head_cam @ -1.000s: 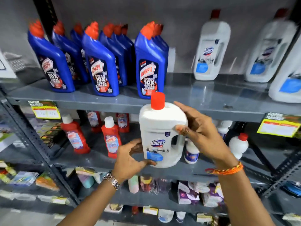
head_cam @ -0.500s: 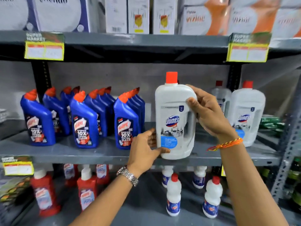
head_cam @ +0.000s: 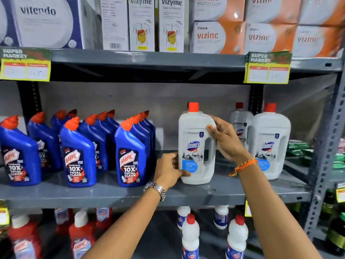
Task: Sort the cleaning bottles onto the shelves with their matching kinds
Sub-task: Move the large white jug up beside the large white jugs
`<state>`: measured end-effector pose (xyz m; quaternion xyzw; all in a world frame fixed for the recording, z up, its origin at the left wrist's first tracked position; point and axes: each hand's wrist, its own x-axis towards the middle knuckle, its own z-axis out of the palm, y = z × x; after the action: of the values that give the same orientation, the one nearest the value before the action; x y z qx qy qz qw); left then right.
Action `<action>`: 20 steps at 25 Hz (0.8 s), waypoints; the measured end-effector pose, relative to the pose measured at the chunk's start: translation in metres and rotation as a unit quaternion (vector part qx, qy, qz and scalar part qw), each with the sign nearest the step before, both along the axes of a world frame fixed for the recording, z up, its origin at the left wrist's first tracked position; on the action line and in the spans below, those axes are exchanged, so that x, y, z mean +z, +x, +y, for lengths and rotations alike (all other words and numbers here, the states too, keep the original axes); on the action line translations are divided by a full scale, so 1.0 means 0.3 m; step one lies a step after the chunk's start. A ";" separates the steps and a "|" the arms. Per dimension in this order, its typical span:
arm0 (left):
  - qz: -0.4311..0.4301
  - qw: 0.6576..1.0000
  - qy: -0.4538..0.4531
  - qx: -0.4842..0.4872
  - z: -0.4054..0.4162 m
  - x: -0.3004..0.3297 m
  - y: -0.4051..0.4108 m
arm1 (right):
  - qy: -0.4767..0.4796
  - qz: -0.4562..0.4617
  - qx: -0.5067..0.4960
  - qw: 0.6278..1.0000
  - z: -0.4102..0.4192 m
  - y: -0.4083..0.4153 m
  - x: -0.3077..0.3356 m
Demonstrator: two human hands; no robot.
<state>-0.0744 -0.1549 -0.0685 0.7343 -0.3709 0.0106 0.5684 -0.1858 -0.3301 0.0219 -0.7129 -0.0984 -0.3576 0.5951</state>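
Observation:
A white Domex bottle [head_cam: 193,146] with a red cap stands upright on the grey middle shelf [head_cam: 115,195]. My left hand [head_cam: 169,170] grips its lower left corner. My right hand [head_cam: 225,139] holds its handle side near the top. Two more white Domex bottles [head_cam: 270,143] stand to its right on the same shelf. Several blue Harpic bottles [head_cam: 130,156] with orange-red caps fill the left part of that shelf.
Boxes labelled vizyme and vizinc [head_cam: 211,36] line the top shelf. On the shelf below stand red Harpic bottles [head_cam: 81,236] at left and small white bottles [head_cam: 190,238] at right. Green packets [head_cam: 296,148] lie past the upright post [head_cam: 324,165] at right.
The white Domex bottle has gone up from in front of the lower shelf to the middle shelf, held in both hands, and now rests on it beside the other Domex bottles.

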 end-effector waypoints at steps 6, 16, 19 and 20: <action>-0.034 0.999 0.037 0.010 -0.019 0.010 0.011 | 0.031 0.026 0.028 0.999 -0.025 0.013 0.005; -0.040 0.998 0.051 0.016 -0.067 0.012 -0.003 | 0.026 0.033 0.026 0.999 -0.068 0.007 0.007; -0.049 0.997 0.058 0.019 -0.063 0.012 -0.003 | 0.027 0.030 0.028 0.999 -0.071 0.010 0.003; -0.054 0.997 0.059 0.020 -0.062 0.012 -0.004 | 0.027 0.031 0.028 0.999 -0.070 0.011 0.001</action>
<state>-0.0754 -0.1736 -0.0649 0.7725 -0.3861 0.0401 0.5026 -0.1826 -0.3510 0.0221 -0.7043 -0.0908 -0.3210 0.6266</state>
